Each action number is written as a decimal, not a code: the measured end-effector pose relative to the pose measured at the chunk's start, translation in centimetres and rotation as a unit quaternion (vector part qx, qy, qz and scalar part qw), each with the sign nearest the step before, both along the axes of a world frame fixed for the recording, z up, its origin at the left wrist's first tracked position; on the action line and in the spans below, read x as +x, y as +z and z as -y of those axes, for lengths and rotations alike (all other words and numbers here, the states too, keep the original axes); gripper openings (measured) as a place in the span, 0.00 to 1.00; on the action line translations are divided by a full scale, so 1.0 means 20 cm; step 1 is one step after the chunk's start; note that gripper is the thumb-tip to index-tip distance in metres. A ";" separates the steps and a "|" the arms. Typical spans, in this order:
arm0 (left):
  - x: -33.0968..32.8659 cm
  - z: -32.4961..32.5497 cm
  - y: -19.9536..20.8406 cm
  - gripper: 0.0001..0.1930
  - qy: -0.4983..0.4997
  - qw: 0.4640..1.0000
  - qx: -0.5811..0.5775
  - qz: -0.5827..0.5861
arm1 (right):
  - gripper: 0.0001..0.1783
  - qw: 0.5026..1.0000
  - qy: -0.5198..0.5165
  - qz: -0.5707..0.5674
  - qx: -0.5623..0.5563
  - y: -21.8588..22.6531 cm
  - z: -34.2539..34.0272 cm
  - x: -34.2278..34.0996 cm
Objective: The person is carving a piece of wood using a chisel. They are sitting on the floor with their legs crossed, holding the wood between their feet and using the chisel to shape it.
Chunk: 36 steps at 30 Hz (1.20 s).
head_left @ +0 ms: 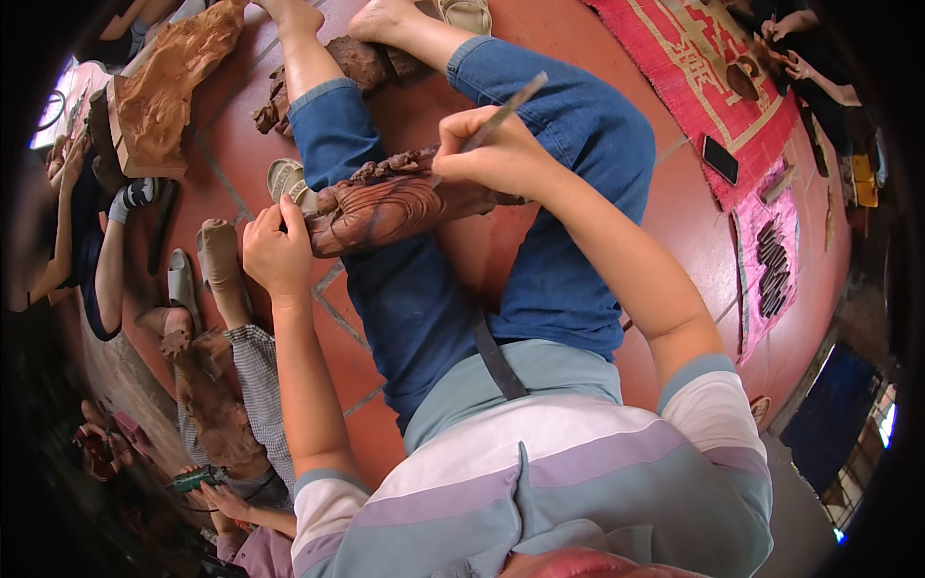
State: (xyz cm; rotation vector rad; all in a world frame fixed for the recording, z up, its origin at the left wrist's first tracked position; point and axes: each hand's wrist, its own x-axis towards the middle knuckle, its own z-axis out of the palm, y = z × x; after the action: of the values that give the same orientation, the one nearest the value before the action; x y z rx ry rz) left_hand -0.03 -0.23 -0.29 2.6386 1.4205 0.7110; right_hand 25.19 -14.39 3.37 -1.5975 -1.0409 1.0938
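Observation:
A dark reddish-brown wood carving (390, 210) with flowing grooved lines and a knobbly upper edge lies across my legs, over my blue jeans (414, 299). My left hand (277, 249) is closed around its left end, with the thumb pointing up. Above its right part, my right hand (493, 154) pinches a thin stick-like tool (518, 104) that slants up to the right. My fingers hide the tool's working end, so I cannot tell its exact kind or whether it touches the wood.
Another wood piece (361, 69) lies on the tile floor (371, 438) near my feet. A large carving (183, 72) stands upper left. At lower left a co-worker holds a green tool (196, 479) by a carving (217, 414). Right: red mat (674, 82), phone (720, 160), dark slender tools (772, 270).

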 end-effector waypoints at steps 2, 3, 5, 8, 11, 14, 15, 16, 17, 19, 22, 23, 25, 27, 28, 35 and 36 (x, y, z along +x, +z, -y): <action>0.01 0.01 0.00 0.16 0.000 1.000 -0.006 0.005 | 0.09 0.999 -0.022 -0.037 -0.004 -0.05 0.00 0.01; 0.01 0.02 0.01 0.16 0.004 1.000 -0.009 0.007 | 0.09 0.999 -0.017 -0.029 -0.015 -0.06 0.01 0.03; -0.01 0.01 0.01 0.16 0.006 1.000 -0.001 -0.006 | 0.07 0.999 -0.008 -0.009 -0.049 -0.07 0.07 0.12; -0.01 0.01 0.00 0.17 0.017 1.000 -0.015 -0.008 | 0.07 0.993 0.029 0.088 -0.073 0.00 0.05 0.14; 0.02 0.01 0.00 0.17 0.005 1.000 -0.015 0.005 | 0.07 0.999 0.005 0.002 -0.035 -0.03 -0.01 0.05; 0.01 0.00 0.00 0.17 -0.004 1.000 -0.012 -0.002 | 0.09 0.998 -0.025 -0.056 -0.008 -0.07 0.03 0.05; -0.01 0.00 -0.01 0.17 -0.001 1.000 -0.014 -0.007 | 0.09 0.995 -0.028 -0.086 -0.039 -0.07 0.08 0.09; -0.01 0.01 -0.01 0.16 0.000 1.000 -0.006 -0.001 | 0.09 0.990 -0.031 -0.115 -0.073 -0.08 0.14 0.13; 0.00 0.01 0.01 0.16 0.001 1.000 0.001 0.005 | 0.09 0.997 -0.021 -0.014 -0.074 -0.11 0.18 0.18; 0.01 0.01 0.01 0.16 0.002 1.000 0.008 0.008 | 0.09 0.997 -0.025 -0.004 -0.075 -0.07 0.19 0.18; 0.01 0.00 0.01 0.16 0.001 1.000 0.004 0.006 | 0.09 0.999 -0.032 -0.020 -0.013 -0.03 0.15 0.11; 0.02 0.01 0.01 0.16 -0.001 1.000 0.001 0.008 | 0.09 0.999 -0.038 -0.006 0.010 -0.05 0.12 0.06; 0.01 0.00 0.00 0.16 -0.002 1.000 -0.001 0.008 | 0.09 0.997 -0.031 0.059 0.045 -0.09 0.09 -0.01; 0.00 0.00 -0.01 0.16 -0.001 1.000 -0.003 0.004 | 0.08 0.994 -0.033 0.093 0.040 -0.10 0.15 0.01; -0.01 0.00 -0.01 0.16 0.002 1.000 0.000 0.001 | 0.08 0.995 -0.031 0.089 0.008 -0.09 0.18 0.03; 0.03 0.01 0.00 0.16 -0.002 1.000 0.001 0.013 | 0.07 0.998 -0.047 0.033 0.039 -0.08 0.09 -0.07; 0.01 0.00 0.00 0.16 -0.001 1.000 0.002 0.008 | 0.07 0.995 -0.036 0.063 0.069 -0.10 0.09 -0.07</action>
State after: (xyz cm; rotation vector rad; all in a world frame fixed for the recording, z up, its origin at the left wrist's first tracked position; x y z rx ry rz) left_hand 0.20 -0.22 -0.29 2.6312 1.4124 0.7335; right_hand 23.81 -16.22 1.43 -1.5961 -1.1087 0.8646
